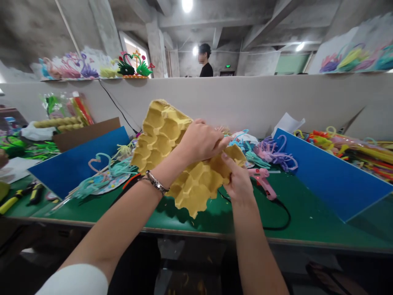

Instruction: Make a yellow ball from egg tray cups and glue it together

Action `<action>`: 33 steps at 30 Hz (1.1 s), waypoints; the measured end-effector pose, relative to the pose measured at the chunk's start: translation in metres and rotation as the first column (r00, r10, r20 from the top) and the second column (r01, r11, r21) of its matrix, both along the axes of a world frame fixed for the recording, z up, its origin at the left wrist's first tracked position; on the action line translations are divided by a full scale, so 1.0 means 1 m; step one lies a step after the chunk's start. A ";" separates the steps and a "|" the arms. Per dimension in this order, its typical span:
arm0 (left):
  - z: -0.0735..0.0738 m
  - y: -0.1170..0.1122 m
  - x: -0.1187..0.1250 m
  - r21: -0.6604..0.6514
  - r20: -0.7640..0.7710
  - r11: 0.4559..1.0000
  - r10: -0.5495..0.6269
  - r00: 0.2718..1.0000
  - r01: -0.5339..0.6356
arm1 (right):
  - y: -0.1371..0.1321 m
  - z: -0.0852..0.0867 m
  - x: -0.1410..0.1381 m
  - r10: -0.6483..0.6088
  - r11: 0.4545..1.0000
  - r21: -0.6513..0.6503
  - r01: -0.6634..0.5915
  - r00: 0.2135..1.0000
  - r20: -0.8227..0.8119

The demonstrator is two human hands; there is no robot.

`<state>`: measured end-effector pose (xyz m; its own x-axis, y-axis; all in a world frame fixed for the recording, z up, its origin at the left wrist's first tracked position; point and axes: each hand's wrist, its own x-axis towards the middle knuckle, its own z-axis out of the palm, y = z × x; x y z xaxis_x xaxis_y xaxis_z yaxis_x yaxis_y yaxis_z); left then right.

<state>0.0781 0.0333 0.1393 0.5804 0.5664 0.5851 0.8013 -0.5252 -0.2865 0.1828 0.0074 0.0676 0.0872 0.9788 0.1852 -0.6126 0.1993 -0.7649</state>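
I hold a yellow egg carton tray [166,139] up above the green table [307,221], tilted toward me. My left hand [199,141], with a bracelet on the wrist, is closed over the tray's right part from above. My right hand [238,180] grips the tray's right edge from below, thumb on its face. A pink glue gun [264,183] lies on the table just right of my right hand, its black cord looping toward the table's front edge.
Blue boards stand at the left [76,164] and right [331,176]. Pipe-cleaner shapes in teal [104,176] and purple [276,151] lie behind the tray. Yellow-handled tools [18,196] lie at far left. A person [205,61] stands beyond the grey partition.
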 end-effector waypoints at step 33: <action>-0.041 0.029 0.001 -0.318 0.046 0.932 -0.168 0.985 0.174 | 0.014 -0.007 0.055 -0.146 0.942 0.245 -0.230 0.378 0.914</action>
<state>0.0793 0.0627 0.0981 0.6761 0.6184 0.4007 0.6947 -0.7161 -0.0670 0.2374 0.0209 0.0603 -0.3584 0.8530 0.3795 0.4084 0.5088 -0.7579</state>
